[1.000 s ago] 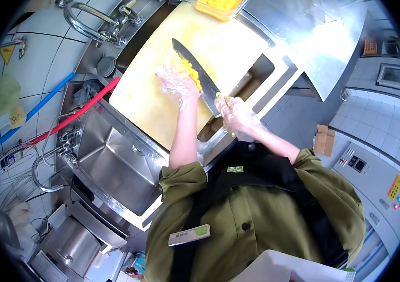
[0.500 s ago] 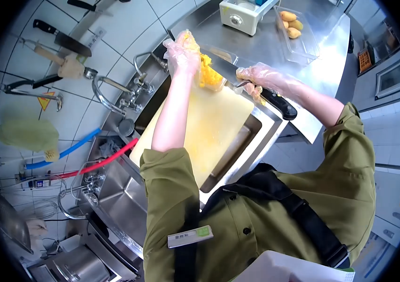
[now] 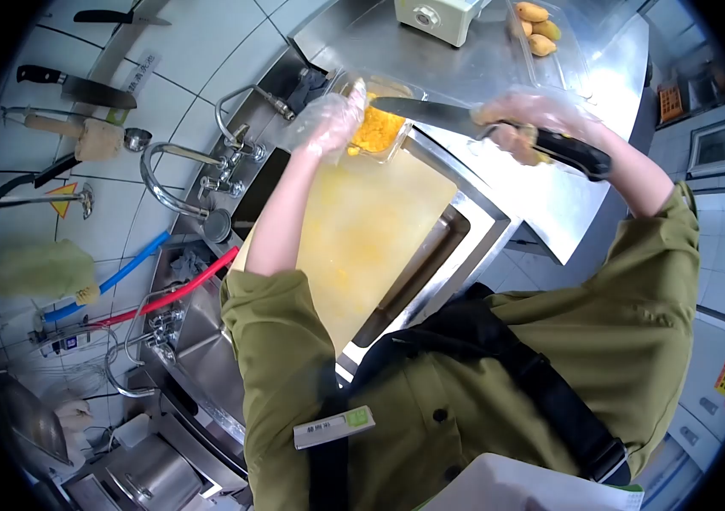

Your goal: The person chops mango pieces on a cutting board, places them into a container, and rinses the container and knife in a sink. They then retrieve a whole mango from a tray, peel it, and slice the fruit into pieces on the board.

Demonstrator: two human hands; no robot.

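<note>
My right hand, in a clear plastic glove, grips a large kitchen knife by its black handle. The blade points left, its tip over a clear plastic container of diced yellow mango. At the container's left side is my gloved left hand, fingers stretched out, with no knife or fruit showing in it. Below both hands lies a yellowish cutting board, wet and stained yellow, laid across the sink.
Several whole mangoes sit in a clear tray on the steel counter, beside a white scale. Taps rise along the left wall, where knives hang. A second sink is at lower left.
My right hand has drawn the knife rightward, away from my left hand. My left hand has moved down and left, and the yellow pulp seen at its fingers is gone, uncovering the container.
</note>
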